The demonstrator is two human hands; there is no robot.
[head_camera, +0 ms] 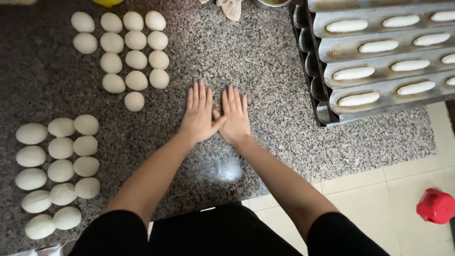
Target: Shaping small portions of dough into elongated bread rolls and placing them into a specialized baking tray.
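Speckled grey stone makes up the counter (pixel 265 61), and pale floor tiles show past its near right corner.

Head view: both hands lie flat on the middle of the counter, palms down, fingers straight and pointing at the far edge. The left hand (pixel 199 114) and the right hand (pixel 234 116) are side by side with the thumbs touching. Neither hand holds anything that shows. I cannot tell if dough is hidden under them.

The nearest round ball is the single dough ball (pixel 134 101), off to the left, so the left hand is closer to it. It sits at the near end of the far group of dough balls (pixel 136 40), fifteen in all. The near group of dough balls (pixel 60 170), by the left edge, has fourteen.

At the far right corner sits a metal tray (pixel 327 114). Its long dough sticks (pixel 359 99) lie along the grooves, left to right. Eleven show. One red thing (pixel 436 206) sits on the floor.
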